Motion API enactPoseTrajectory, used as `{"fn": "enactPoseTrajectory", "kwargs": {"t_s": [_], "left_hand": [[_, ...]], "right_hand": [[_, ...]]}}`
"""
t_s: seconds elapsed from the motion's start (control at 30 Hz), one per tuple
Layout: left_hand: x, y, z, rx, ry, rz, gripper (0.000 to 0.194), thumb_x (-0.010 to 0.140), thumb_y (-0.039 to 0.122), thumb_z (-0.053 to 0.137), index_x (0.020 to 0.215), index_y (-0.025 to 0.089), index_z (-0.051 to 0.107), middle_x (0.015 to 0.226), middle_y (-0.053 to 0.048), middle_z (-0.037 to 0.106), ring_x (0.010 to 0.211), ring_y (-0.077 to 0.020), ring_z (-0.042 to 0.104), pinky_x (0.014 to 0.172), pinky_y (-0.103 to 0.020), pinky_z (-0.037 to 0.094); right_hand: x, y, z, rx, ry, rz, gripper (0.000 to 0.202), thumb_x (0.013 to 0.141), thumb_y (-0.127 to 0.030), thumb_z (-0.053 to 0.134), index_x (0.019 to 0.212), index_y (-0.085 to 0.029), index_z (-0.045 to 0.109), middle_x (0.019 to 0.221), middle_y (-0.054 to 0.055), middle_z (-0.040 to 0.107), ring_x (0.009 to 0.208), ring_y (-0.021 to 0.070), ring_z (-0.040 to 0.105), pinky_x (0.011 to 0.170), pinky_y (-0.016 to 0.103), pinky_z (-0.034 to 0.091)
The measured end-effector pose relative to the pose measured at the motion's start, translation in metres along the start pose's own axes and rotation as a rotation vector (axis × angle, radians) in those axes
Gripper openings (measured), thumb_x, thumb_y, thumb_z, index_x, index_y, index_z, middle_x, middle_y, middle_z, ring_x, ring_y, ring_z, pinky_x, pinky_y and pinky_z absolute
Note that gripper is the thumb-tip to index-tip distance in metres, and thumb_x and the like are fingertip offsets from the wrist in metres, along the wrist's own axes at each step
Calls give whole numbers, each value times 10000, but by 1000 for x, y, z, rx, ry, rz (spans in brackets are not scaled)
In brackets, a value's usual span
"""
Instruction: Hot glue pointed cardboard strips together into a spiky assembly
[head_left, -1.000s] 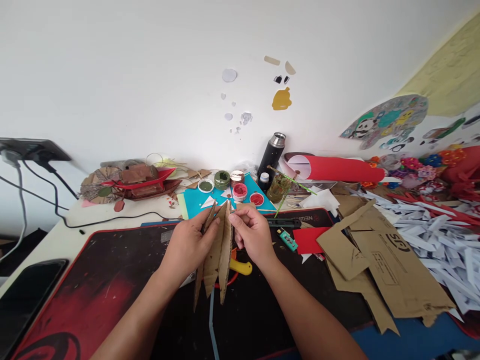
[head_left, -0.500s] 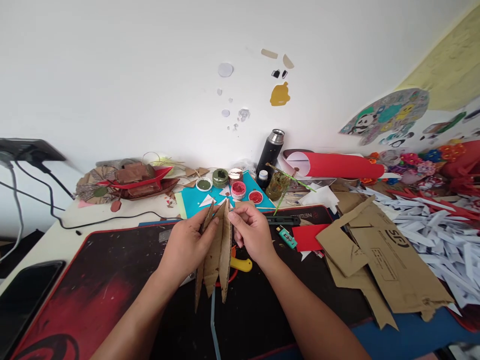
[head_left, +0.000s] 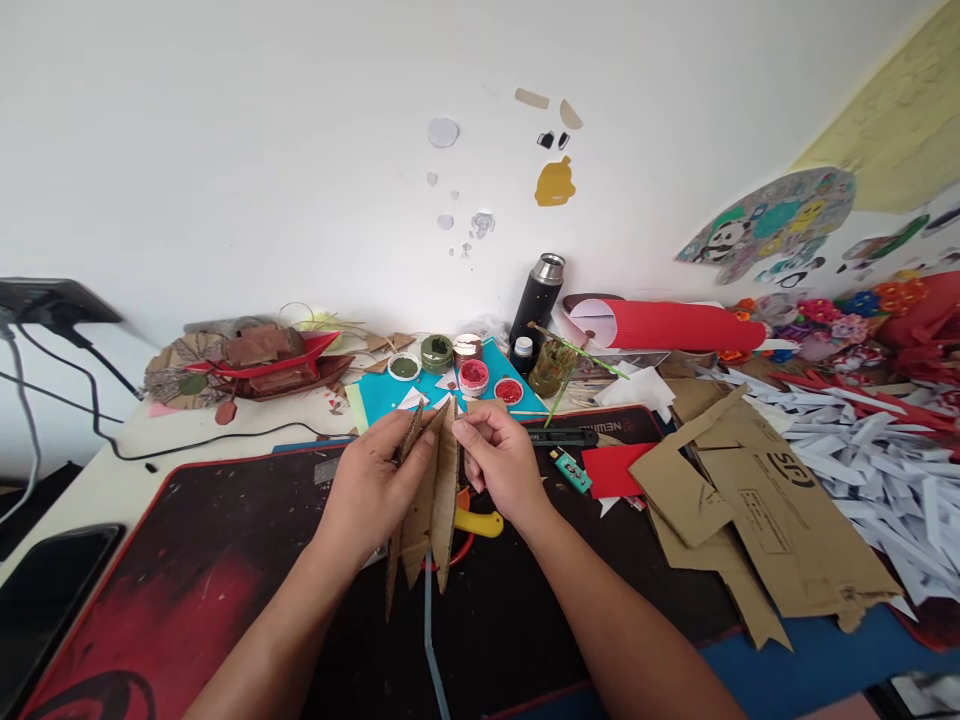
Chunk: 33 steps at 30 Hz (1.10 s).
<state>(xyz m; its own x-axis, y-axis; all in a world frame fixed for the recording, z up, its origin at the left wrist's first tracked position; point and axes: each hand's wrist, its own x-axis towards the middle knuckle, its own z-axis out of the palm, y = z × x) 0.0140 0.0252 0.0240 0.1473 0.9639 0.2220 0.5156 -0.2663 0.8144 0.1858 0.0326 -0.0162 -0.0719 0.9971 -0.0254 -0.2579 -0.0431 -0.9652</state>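
Note:
A folded cardboard piece [head_left: 421, 520] with pointed ends stands between my hands over the dark mat. My left hand [head_left: 379, 485] is closed on its left side, the thumb pressed against the inner panel. My right hand [head_left: 496, 452] pinches the upper edge of its right-hand panel with thumb and forefinger, the other fingers curled. Behind and below the cardboard lies a glue gun with a yellow part [head_left: 480, 523] showing; the cardboard hides most of it. A pale glue stick [head_left: 429, 630] sticks out from it toward me.
Open paint pots [head_left: 473, 376] stand on blue paper [head_left: 375, 396], with a black flask [head_left: 536, 300] behind. Torn cardboard [head_left: 780, 540] and white paper strips [head_left: 877, 480] lie right. A model boat [head_left: 262, 360] sits back left, a phone [head_left: 60, 590] front left. A teal lighter [head_left: 570, 470] lies near my right hand.
The whole view has shifted slightly. Both hands keep their hold on the cardboard, whose panels have tilted very slightly.

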Motion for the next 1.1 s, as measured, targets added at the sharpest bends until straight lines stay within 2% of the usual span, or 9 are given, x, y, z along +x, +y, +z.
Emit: {"fn": "enactPoseTrajectory", "kwargs": {"t_s": [0.1,0.23,0.33,0.4,0.47,0.73,0.93,1.1], "left_hand": [[1,2,0,9,21,41,312,1009,435,550,944,215,761,1000,-67,750,999,-260,698,880,-331,533],[-1,1,-1,34,18,45,316,1014,417,538,897,210,747,884,-41,690,898,-233,667,806,-322,519],[-2,1,-1,27,23,53,313,1019,389,546,1085,200,786,938,-36,715,926,-225,677,847,-319,524],[-2,1,-1,7,24,57,364,1019,373,556,1268,206,763,1036,-36,747,988,-224,693,916,-322,529],[-3,1,-1,-14,22,56,402,1019,363,564,1348,213,738,1106,-36,760,1035,-224,699,968,-325,527],[-3,-2,1,-57,10,44,376,1020,333,566,1334,217,738,1209,-46,759,1058,-224,695,1001,-337,527],[-4,0,4,-4,6,76,374,1028,300,543,1335,204,734,1067,-38,742,993,-214,685,943,-324,542],[-4,0,5,45,8,89,390,1035,304,530,1356,205,727,1045,-37,724,994,-218,685,935,-327,544]], "right_hand": [[1,2,0,3,-2,7,431,845,-608,804,858,-231,598,466,-126,491,316,66,377,326,181,301],[2,3,0,8,-8,4,433,847,-604,804,849,-226,594,460,-124,493,314,64,374,323,178,294],[1,3,0,18,-15,-1,412,852,-580,805,851,-224,596,456,-125,492,312,63,369,320,177,289],[1,2,1,18,-20,1,401,856,-568,803,853,-223,598,454,-126,494,310,63,369,320,178,290],[1,1,2,13,-20,6,397,855,-565,802,853,-223,599,453,-126,493,308,63,369,320,179,292],[-1,-4,4,6,34,-21,374,839,-532,813,885,-214,623,478,-127,496,315,66,378,314,187,296],[-3,-6,8,2,63,-79,326,861,-489,801,894,-216,627,468,-133,480,318,65,359,317,185,283],[-3,-8,9,3,76,-108,332,866,-497,808,866,-224,618,475,-126,482,331,69,358,325,195,282]]}}
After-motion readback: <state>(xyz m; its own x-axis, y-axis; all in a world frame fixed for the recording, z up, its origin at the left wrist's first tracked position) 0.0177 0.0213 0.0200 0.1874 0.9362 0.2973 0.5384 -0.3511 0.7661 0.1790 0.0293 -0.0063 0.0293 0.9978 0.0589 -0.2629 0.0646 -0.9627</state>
